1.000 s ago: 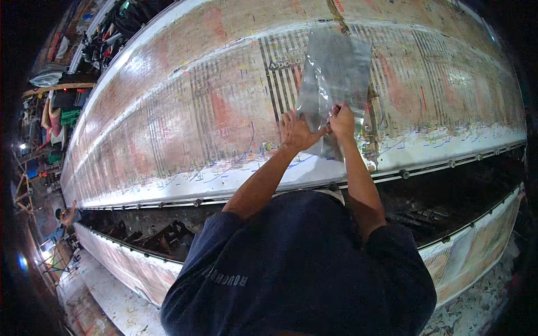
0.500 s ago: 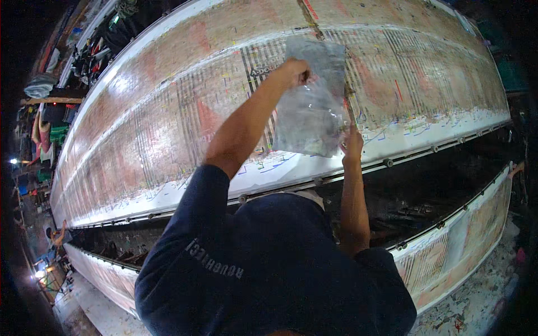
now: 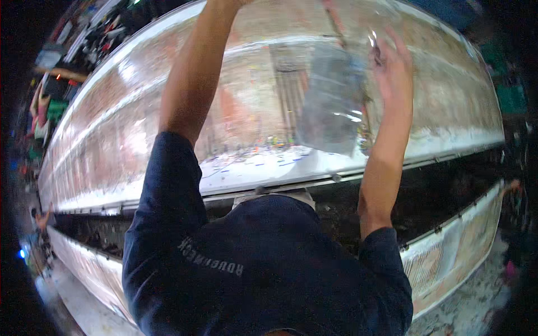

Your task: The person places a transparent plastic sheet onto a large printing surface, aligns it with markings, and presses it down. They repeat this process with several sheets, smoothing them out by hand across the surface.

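Note:
A grey translucent plastic sheet [image 3: 330,103] lies on the long pale panel [image 3: 246,120] in front of me, light glinting off its right side. My right hand [image 3: 394,64] is raised beyond the sheet's upper right corner, blurred, with fingers spread upward and thumb apart. Close to those fingertips some clear film catches the light; whether they touch it I cannot make out. My left arm [image 3: 193,67] stretches far forward over the panel. Only a sliver of my left hand [image 3: 238,2] shows at the top edge, its fingers cut off.
Below the panel's near rim runs a dark gap, and a second curved panel [image 3: 448,246] lies behind me. At the far left a person [image 3: 40,219] stands by the panel's end. Tangled dark items [image 3: 103,36] are heaped at the upper left. Another person's hand [image 3: 513,186] rests at the right edge.
Both my hands have left the grey sheet: the left went forward to the top edge, the right up and rightward. The sheet now sits a little farther right in view.

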Motion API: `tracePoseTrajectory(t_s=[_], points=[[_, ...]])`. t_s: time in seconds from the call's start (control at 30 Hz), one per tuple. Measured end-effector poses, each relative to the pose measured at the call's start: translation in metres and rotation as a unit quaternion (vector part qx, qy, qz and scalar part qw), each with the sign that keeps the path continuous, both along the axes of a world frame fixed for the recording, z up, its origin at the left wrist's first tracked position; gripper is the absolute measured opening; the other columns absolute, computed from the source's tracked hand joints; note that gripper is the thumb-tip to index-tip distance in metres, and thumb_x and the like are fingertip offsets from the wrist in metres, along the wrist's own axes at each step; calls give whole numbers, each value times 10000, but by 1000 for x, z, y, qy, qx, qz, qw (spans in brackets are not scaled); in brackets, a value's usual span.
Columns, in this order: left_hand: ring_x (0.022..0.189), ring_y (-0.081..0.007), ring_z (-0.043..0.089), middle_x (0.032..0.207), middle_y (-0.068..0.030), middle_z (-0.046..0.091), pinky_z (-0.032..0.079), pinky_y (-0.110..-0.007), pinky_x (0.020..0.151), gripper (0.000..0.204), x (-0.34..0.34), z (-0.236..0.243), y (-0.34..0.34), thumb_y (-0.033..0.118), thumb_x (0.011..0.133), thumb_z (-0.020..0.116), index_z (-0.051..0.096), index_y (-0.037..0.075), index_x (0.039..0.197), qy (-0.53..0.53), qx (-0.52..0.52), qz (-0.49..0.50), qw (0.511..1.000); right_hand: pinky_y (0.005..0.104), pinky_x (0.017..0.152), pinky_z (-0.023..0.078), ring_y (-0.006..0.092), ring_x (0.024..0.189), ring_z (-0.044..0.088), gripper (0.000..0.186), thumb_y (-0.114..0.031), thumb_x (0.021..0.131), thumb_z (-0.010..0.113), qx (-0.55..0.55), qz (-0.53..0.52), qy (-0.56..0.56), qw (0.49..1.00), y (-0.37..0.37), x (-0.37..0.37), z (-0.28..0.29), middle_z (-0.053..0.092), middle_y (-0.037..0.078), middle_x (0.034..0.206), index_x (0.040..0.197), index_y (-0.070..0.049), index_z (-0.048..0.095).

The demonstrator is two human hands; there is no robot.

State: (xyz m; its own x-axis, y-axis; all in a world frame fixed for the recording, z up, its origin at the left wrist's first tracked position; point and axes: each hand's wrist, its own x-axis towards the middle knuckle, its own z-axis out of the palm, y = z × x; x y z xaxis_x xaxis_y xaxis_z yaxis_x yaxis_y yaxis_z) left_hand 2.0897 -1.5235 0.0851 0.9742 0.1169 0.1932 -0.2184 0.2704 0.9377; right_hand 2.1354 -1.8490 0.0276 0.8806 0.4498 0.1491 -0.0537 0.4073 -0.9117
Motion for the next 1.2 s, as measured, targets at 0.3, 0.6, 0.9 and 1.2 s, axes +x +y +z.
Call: tracePoseTrajectory(t_s=[0.3,0.6,0.9,1.2], points=[[635,-136,622,721,-32,646,504,-324,589,111,-300,-230,151,131,898,611,648,30,926,137,289,172,932,277,536,486,124,616,639,87,-96,911,686,-237,54,107,964,171,-236,-241,694,64,772,926,-10,686],[749,-317,718,839,-196,719,565,-414,654,154,-551,-409,170,151,806,650,721,35,734,343,476,283,758,361,727,570,237,774,732,209,-307,828,732,-604,198,-115,763,233,-366,-340,760,88,875,873,-109,781],[948,-346,705,986,-118,749,548,-431,814,206,-611,-407,202,308,817,748,785,157,953,515,439,277,683,443,823,558,329,928,718,331,-407,735,766,-683,258,-182,659,280,-415,-326,752,124,978,979,-186,795],[817,-325,720,868,-182,731,546,-431,711,219,-627,-413,208,262,791,783,756,60,872,472,364,258,761,427,773,537,313,869,712,324,-445,722,800,-708,232,-170,645,281,-424,-321,753,98,912,926,-193,801]])
